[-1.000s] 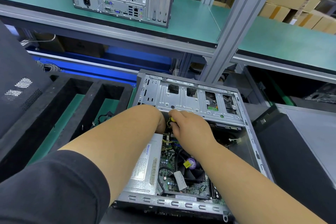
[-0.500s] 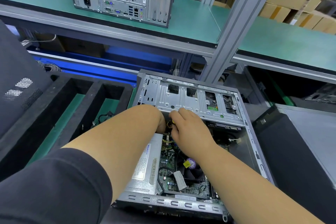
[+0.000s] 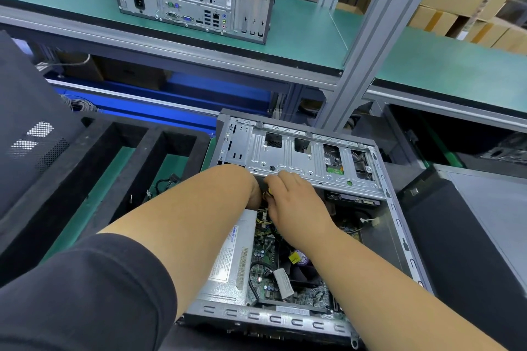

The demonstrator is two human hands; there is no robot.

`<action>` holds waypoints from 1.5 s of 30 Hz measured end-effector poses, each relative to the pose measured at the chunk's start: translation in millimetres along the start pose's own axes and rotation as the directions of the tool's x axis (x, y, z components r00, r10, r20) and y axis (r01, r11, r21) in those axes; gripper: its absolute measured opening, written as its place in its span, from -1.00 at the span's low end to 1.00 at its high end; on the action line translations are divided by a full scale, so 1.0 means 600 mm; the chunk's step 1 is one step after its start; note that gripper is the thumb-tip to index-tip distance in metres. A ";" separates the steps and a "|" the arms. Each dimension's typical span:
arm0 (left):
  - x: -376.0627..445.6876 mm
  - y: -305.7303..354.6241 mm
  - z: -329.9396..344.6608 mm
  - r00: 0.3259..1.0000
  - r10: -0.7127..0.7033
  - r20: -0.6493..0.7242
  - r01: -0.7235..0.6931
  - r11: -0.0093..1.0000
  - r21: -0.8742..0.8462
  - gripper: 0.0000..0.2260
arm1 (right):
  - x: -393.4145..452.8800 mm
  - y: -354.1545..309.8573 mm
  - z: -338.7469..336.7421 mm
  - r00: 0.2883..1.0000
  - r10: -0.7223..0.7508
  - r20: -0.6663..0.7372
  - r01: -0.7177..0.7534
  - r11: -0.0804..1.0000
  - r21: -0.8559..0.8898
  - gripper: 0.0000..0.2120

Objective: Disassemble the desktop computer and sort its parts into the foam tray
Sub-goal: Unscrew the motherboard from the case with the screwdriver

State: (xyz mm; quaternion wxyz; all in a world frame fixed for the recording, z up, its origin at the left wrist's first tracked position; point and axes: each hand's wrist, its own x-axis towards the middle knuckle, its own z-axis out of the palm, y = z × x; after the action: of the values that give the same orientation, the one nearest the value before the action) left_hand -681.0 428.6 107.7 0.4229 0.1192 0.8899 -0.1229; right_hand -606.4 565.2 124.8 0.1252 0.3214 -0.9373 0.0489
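An open desktop computer (image 3: 313,208) lies on its side, grey metal drive cage at the far end, green motherboard (image 3: 268,259) exposed. A black foam tray (image 3: 94,168) with long compartments sits just left.

Single head-worn view, steeply forward and down, close over the open computer case (image 3: 302,157), edges perhaps wide-angle-bent.

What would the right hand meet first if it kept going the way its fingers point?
Probably the silver perforated metal drive cage: the right hand points up and away at its near edge, though depth is unclear.
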 end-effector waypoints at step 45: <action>-0.004 -0.004 0.003 1.000 0.022 0.005 -0.022 0.998 -0.057 -0.85 | -0.012 -0.003 0.012 1.000 -0.011 0.016 0.014 0.989 -0.146 -0.73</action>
State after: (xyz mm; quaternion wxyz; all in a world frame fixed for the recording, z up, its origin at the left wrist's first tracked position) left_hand -678.9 425.6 109.0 0.4299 0.1166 0.8905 -0.0932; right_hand -601.2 567.0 116.0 0.1415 0.3177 -0.9373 -0.0231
